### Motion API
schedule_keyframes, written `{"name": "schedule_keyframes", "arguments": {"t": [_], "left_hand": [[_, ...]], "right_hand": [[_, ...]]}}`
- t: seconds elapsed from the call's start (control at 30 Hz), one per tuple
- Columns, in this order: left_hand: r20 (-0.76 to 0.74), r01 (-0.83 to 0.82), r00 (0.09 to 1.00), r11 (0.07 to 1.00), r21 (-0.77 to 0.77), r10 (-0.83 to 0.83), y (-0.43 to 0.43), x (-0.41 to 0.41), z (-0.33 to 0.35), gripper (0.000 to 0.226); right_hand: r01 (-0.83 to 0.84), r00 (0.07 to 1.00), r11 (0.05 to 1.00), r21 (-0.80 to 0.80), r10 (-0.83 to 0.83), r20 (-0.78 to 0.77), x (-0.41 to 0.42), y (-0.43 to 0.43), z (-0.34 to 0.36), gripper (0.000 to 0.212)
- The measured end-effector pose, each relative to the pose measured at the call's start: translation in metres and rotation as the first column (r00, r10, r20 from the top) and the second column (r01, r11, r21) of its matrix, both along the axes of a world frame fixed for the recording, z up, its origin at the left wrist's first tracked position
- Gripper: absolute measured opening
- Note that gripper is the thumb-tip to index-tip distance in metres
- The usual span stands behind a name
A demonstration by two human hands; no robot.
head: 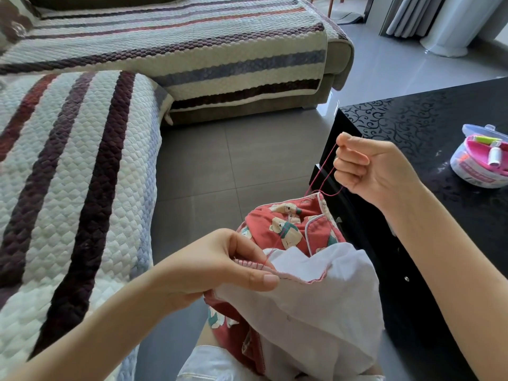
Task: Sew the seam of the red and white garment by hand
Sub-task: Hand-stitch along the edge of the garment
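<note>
Two hands at work; left hand (220, 266), lower centre of the frame, pinching the stitched seam (291, 280) between thumb and forefinger; right hand (376, 166), raised at centre right, fingers curled, gripping one red thread (324, 166) running down to the cloth; needle too small to make out; one red and white garment (316, 303) bunched on the lap at lower centre; at right edge, one round sewing box (467, 174) holding at least two spools, on one black table (412, 119); upper left, two striped sofa covers (82, 160).
</note>
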State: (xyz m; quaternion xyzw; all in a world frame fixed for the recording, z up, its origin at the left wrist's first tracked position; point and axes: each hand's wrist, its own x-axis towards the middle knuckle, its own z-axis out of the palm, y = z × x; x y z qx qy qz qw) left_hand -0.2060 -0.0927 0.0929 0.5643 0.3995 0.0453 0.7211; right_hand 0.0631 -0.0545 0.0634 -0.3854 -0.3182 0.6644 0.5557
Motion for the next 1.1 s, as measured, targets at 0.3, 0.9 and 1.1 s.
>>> {"name": "schedule_keyframes", "arguments": {"t": [0.3, 0.9, 1.1], "left_hand": [[-0.020, -0.030, 0.999, 0.996, -0.084, 0.028, 0.000, 0.002, 0.000, 0.026], [0.022, -0.185, 0.982, 0.981, -0.059, 0.186, 0.010, -0.002, -0.016, 0.015], [-0.034, -0.241, 0.970, 0.971, 0.008, 0.241, 0.010, -0.003, -0.013, 0.020]], "right_hand": [[0.146, 0.988, 0.977, -0.158, -0.136, 0.072, -0.009, 0.020, -0.026, 0.036], [-0.300, 0.644, 0.932, 0.203, 0.041, 0.764, -0.076, -0.070, -0.020, 0.020], [-0.309, 0.710, 0.937, 0.161, 0.115, 0.695, -0.078, -0.077, -0.021, 0.019]]}}
